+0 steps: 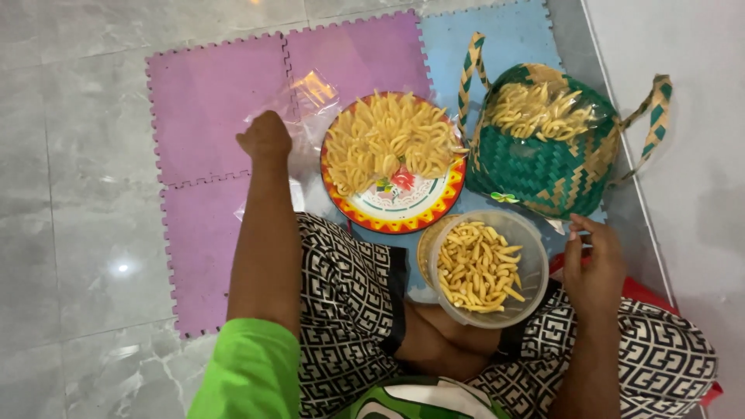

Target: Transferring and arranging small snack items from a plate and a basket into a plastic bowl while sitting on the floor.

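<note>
My left hand (pixel 265 136) reaches out over the pink mat and rests closed on a clear plastic bag (pixel 304 105) lying left of the plate. A round patterned plate (pixel 403 209) holds a heap of yellow finger-shaped snacks (pixel 388 140). On my lap sits a clear plastic tub (pixel 529 268) partly filled with the same snacks (pixel 475 265). My right hand (pixel 594 264) hovers just right of the tub, fingers loosely curled and holding nothing I can see.
A green and tan woven basket (pixel 547 167) with a bag of snacks inside stands right of the plate. Pink and blue foam mats (pixel 206 101) cover a grey tiled floor (pixel 70 194). A red object (pixel 644 291) lies under my right leg.
</note>
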